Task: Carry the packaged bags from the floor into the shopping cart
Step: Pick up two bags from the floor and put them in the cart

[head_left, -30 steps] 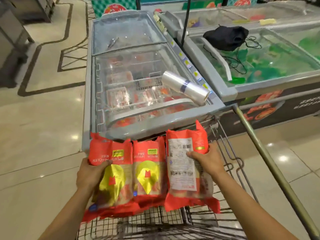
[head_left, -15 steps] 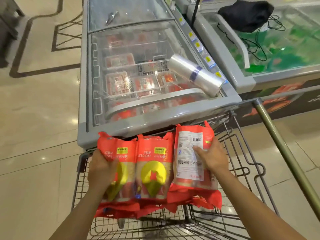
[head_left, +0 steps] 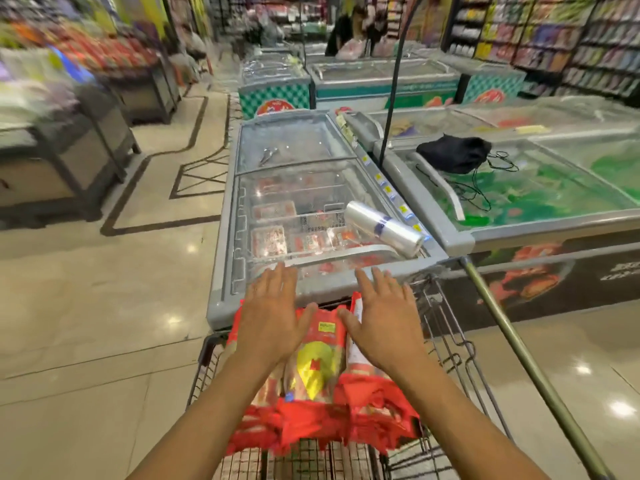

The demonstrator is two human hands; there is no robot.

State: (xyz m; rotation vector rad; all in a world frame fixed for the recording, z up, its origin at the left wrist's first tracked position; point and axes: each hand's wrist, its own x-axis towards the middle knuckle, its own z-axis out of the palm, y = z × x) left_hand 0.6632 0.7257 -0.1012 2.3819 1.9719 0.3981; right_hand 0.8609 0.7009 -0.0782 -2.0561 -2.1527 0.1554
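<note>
Beside chest freezers (head_left: 219,289), bags (head_left: 317,362) lie in cart (head_left: 518,344).

A supermarket — chest freezers (head_left: 311,209), stocked shelves (head_left: 554,36) and a shopping cart (head_left: 450,341).

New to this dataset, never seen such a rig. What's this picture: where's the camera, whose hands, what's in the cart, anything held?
No robot here: a person wears one wide-angle camera on the head, looking forward and down, so you see their own arms. The left hand and right hand are open, fingers spread above the red packaged bags, gripping nothing. The bags lie in the wire shopping cart, which stands against a glass-topped chest freezer. On the freezer lid lies a roll of clear plastic bags; a black bag sits on the neighbouring freezer.
</note>
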